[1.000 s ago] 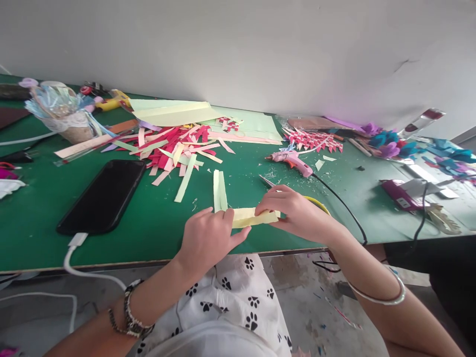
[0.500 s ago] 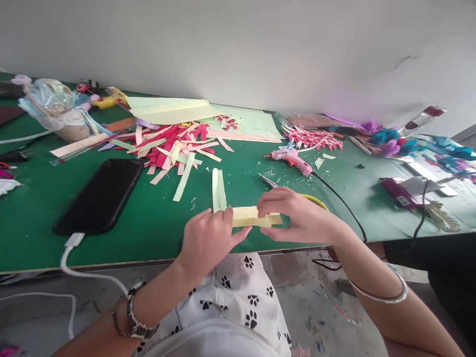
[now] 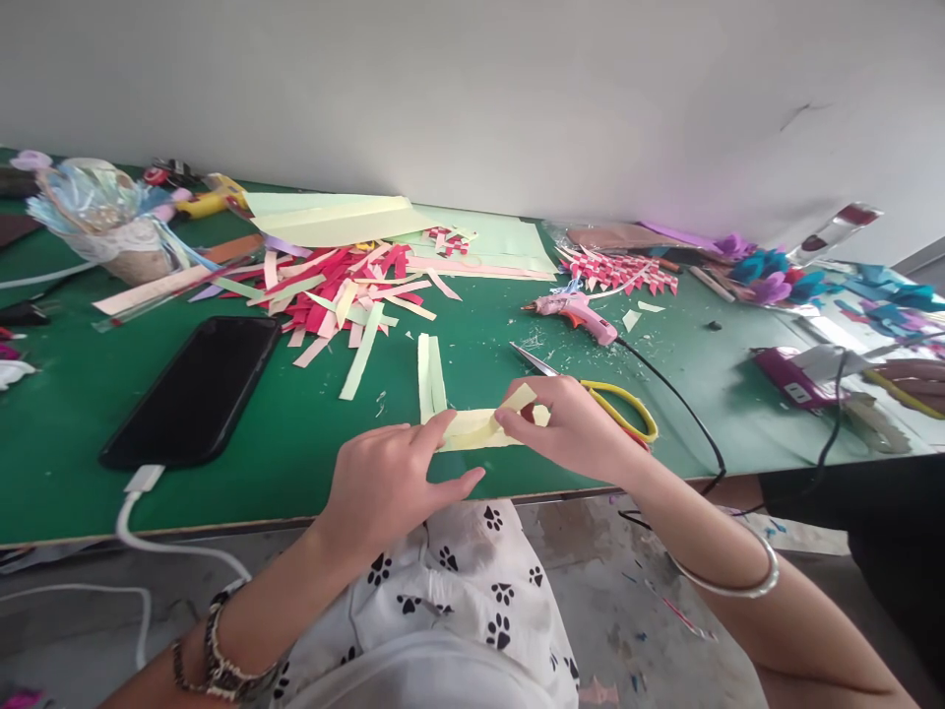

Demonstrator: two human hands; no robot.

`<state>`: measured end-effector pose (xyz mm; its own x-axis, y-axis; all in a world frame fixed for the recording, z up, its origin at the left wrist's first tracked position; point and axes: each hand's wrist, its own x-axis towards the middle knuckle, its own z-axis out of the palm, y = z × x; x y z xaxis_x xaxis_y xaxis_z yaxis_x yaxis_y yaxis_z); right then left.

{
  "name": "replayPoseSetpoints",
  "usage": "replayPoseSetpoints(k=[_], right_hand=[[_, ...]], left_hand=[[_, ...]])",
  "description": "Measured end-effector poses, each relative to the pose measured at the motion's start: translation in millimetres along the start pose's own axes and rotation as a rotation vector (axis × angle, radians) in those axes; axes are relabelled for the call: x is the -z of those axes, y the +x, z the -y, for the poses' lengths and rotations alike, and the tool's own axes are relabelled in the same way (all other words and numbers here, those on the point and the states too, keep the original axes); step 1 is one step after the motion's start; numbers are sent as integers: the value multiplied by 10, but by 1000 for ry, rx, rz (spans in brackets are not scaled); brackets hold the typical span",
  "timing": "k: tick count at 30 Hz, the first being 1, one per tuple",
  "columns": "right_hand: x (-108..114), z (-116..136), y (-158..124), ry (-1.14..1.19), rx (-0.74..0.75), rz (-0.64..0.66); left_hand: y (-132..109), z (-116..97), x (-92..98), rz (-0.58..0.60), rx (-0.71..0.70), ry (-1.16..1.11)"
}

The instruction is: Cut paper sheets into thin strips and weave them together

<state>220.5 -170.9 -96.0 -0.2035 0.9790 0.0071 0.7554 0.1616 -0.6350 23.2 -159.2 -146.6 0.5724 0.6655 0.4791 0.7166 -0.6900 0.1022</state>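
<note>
A pale yellow paper strip (image 3: 472, 425) lies crosswise near the table's front edge. My right hand (image 3: 565, 418) pinches the strip's right part between thumb and fingers, and an end of it sticks up at a slant. My left hand (image 3: 391, 473) is open, its fingertips resting on the strip's left end and its thumb spread apart. Just behind the left fingertips, a folded pale green paper strip (image 3: 432, 374) points away from me. Scissors with yellow handles (image 3: 624, 399) lie beyond my right hand, partly hidden by it.
A pile of red, pink and green paper strips (image 3: 346, 290) lies behind. A pink glue gun (image 3: 580, 313) with a black cord sits right of centre. On the left are a black phone (image 3: 196, 389) on a white cable and a decorated pot (image 3: 133, 251). Another person's hand (image 3: 915, 382) shows far right.
My right hand has closed on the yellow strip and lifted an end of it. My left hand has shifted left, its thumb apart. Another person's hand has appeared at far right.
</note>
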Motion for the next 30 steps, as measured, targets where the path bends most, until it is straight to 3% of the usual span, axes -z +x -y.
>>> replayPoseSetpoints(k=[7, 11, 15, 18, 20, 23, 30], right_hand=[[-122, 188, 96, 380, 132, 128], [-187, 219, 163, 469, 160, 215], [-126, 167, 161, 338, 223, 195], [-43, 29, 62, 113, 230, 111], [-24, -100, -45, -99, 131, 1], [-77, -276, -202, -338, 5, -61], [-218, -395, -272, -351, -30, -75]], left_hand=[[21, -54, 24, 92, 155, 47], [14, -87, 7, 58, 201, 113], [-7, -78, -18, 33, 189, 91], [-27, -51, -22, 40, 195, 54], [-41, -33, -18, 42, 205, 37], [-55, -16, -8, 60, 210, 16], [-38, -3, 17, 94, 203, 24]])
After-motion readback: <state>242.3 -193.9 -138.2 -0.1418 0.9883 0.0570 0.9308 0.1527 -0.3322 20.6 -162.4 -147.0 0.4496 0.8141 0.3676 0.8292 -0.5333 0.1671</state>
